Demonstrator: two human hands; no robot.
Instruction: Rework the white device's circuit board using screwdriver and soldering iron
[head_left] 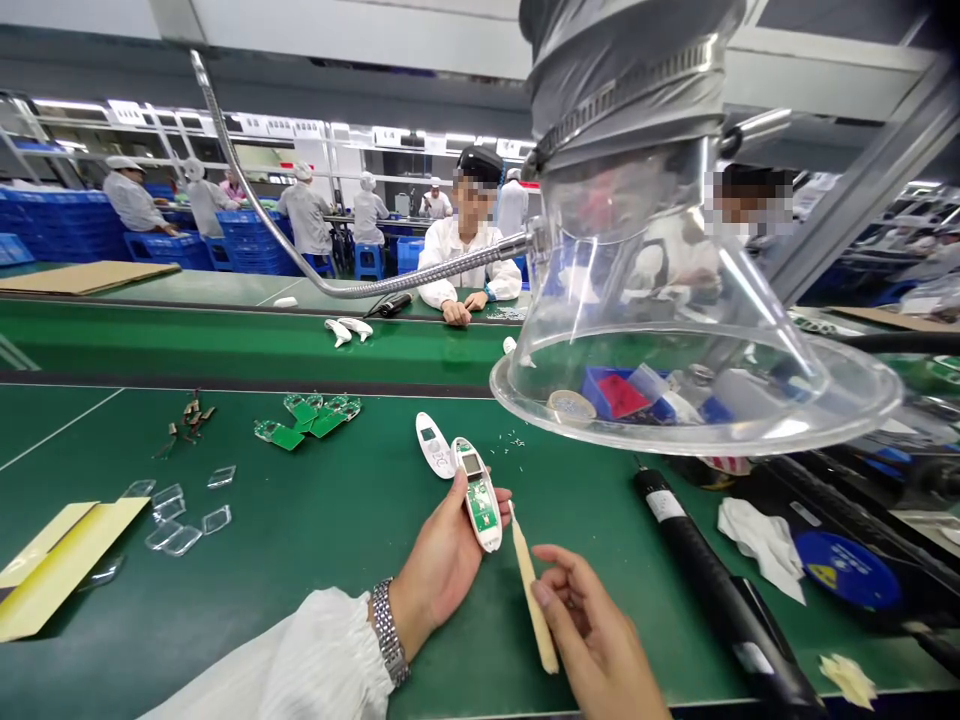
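Note:
My left hand (442,560) holds a white device shell (477,492) with a green circuit board and a small screen inside it, facing up. My right hand (600,640) pinches a thin wooden stick (531,585), whose upper tip sits close to the shell's lower end. A second white shell half (433,444) lies on the green table (330,560) just beyond the held one. A metal watch band (390,632) and a white sleeve (315,665) are on my left arm.
Green circuit boards (307,418) and several clear lenses (184,510) lie to the left, near yellow card sheets (60,560). A clear extraction hood (675,330) hangs at the right over a black tool (712,580), white tissue (761,540) and a blue tape roll. A person in white sits opposite (469,255).

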